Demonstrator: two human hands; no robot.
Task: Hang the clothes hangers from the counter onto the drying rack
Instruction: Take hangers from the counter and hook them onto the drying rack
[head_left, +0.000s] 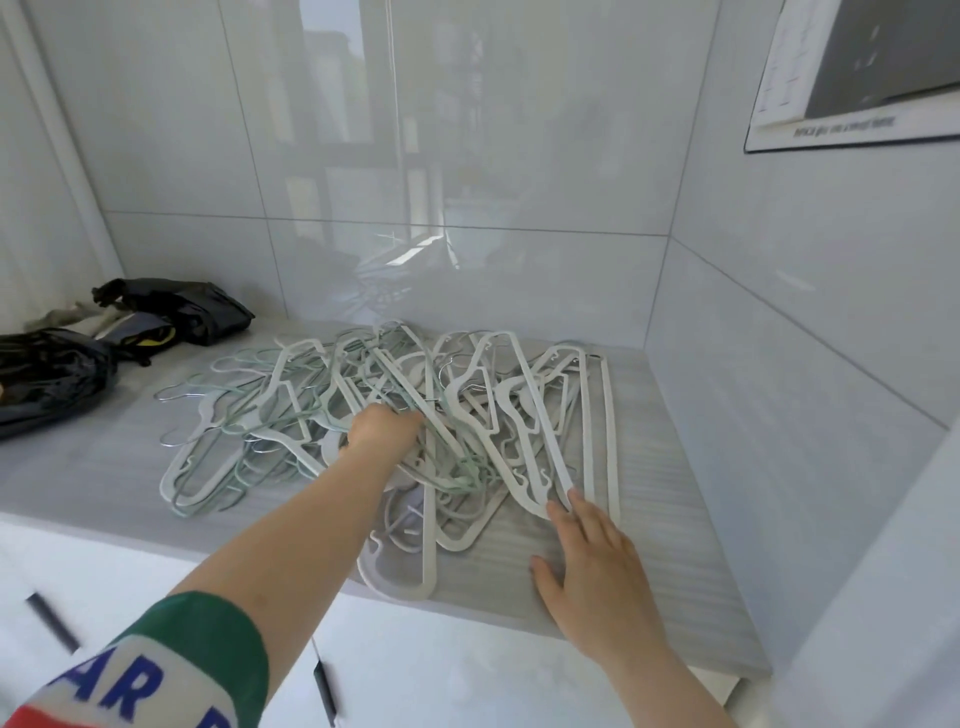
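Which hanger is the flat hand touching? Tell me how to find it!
Look at the grey counter in the tiled corner, where a heap of hangers lies. At the heap's near right side the right hand lies flat, fingertips on the end of a long white hanger. It is wide and white, unlike the thin green ones in the middle.

Head view, one wide-angle camera.
Worn at head height, facing forward and down onto the bench (667, 467); near it; tiled corner wall (467, 156) fills the upper frame.
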